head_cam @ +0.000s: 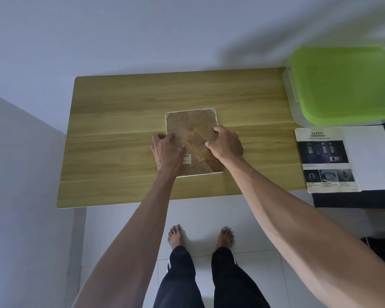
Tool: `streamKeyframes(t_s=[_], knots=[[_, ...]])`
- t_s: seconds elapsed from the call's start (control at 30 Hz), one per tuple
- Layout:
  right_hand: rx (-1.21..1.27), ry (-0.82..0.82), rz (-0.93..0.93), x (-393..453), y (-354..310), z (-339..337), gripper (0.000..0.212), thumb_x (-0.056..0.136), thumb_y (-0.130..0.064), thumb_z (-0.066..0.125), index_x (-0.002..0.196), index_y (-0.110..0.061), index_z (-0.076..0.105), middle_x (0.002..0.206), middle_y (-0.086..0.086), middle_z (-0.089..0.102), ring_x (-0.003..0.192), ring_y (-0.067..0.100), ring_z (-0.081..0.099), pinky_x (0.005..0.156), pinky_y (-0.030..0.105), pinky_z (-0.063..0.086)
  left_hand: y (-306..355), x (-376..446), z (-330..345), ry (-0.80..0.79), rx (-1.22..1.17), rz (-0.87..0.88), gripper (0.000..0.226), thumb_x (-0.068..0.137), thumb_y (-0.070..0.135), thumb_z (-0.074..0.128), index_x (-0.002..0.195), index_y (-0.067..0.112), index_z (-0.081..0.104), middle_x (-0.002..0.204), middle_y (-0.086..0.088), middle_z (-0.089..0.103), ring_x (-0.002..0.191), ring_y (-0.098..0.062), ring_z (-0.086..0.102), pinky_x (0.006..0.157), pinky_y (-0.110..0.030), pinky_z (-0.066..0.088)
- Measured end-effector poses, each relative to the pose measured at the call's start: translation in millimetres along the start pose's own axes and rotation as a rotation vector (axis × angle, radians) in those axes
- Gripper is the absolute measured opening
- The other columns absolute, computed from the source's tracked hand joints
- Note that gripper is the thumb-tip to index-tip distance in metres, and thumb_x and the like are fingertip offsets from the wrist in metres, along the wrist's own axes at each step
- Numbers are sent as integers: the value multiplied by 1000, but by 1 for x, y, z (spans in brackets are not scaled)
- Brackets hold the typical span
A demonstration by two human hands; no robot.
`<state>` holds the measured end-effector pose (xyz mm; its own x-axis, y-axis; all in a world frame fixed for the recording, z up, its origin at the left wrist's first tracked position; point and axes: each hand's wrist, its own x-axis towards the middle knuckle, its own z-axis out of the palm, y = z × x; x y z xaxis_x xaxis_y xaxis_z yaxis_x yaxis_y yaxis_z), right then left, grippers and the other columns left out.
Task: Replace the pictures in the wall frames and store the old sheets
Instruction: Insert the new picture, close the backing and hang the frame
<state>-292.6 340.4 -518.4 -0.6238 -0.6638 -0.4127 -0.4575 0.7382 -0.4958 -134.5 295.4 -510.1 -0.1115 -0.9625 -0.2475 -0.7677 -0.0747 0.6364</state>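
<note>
A white picture frame (188,121) lies face down in the middle of the wooden table (125,103), its brown backing board and folding stand facing up. My left hand (167,152) grips the frame's left edge, fingers curled over the rim and thumb on the backing near a barcode sticker (186,158). My right hand (226,143) rests on the right side, fingers curled at the frame's right edge and thumb pressing the stand (198,138). A printed sheet headed SAFETY (327,158) lies on a white sheet (367,156) to the right.
A clear storage box with a green lid (345,85) stands at the table's far right corner. The sheets lie on a dark surface (353,200) beside the table. White walls close in behind and to the left. My bare feet stand on white floor tiles (200,223).
</note>
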Motion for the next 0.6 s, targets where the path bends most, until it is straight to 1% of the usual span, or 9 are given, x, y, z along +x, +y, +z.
streamKeyframes(t_s=[0.07,0.13,0.2,0.27,0.3,0.37,0.43,0.5,0.6], knots=[[-14,-7,3,-2,-1,0,59,84,-40,73,139,-40,52,129,7,59,112,30,61,83,36,51,-1,0,-1,-6,-28,0,46,82,21,76,126,12,65,121,-12,47,114,-32,51,105,-37,38],[2,-30,8,-2,0,-2,63,84,-41,74,143,-41,49,134,7,57,117,30,59,87,37,51,-5,1,-1,-42,-42,-25,53,83,25,76,134,19,61,120,-12,47,113,-33,53,106,-39,40],[0,-96,8,-2,2,-7,77,81,-37,78,149,-40,42,142,7,52,123,29,56,92,36,50,-9,4,-3,-90,-46,-45,64,82,29,78,142,27,55,118,-10,45,113,-31,53,107,-39,41],[-31,-211,6,-2,4,-14,96,77,-26,83,156,-39,30,152,8,42,128,29,54,98,37,50,-11,8,-9,-173,-53,-53,78,77,24,83,147,29,49,116,-8,41,115,-29,51,107,-34,41],[-52,-279,18,-2,4,-18,104,77,-20,85,158,-40,22,156,9,34,126,30,54,98,39,52,-12,10,-13,-236,-40,-60,86,74,20,85,150,29,45,119,-10,41,116,-29,50,105,-32,41],[-92,-401,57,-5,0,-23,115,79,-8,84,158,-46,9,158,11,20,113,32,55,87,45,59,-11,15,-21,-392,54,-81,107,68,11,90,156,31,32,132,-16,38,118,-33,53,104,-33,45],[-134,-432,55,-8,-2,-24,120,79,-2,82,157,-49,3,160,14,11,107,32,55,77,48,62,-8,19,-25,-506,172,-84,124,63,6,93,159,33,20,139,-22,37,120,-41,56,101,-44,51],[-158,-405,27,-10,-1,-23,122,78,-3,83,157,-49,2,160,15,12,111,34,57,72,48,63,-7,20,-24,-525,238,-70,130,60,7,94,159,34,15,139,-26,40,119,-43,57,96,-49,54],[-180,-361,-2,-11,1,-23,120,78,-6,84,157,-48,4,158,15,17,111,34,59,69,45,64,-7,20,-20,-483,268,-41,130,60,10,94,159,34,14,137,-24,48,119,-37,56,99,-48,52]])
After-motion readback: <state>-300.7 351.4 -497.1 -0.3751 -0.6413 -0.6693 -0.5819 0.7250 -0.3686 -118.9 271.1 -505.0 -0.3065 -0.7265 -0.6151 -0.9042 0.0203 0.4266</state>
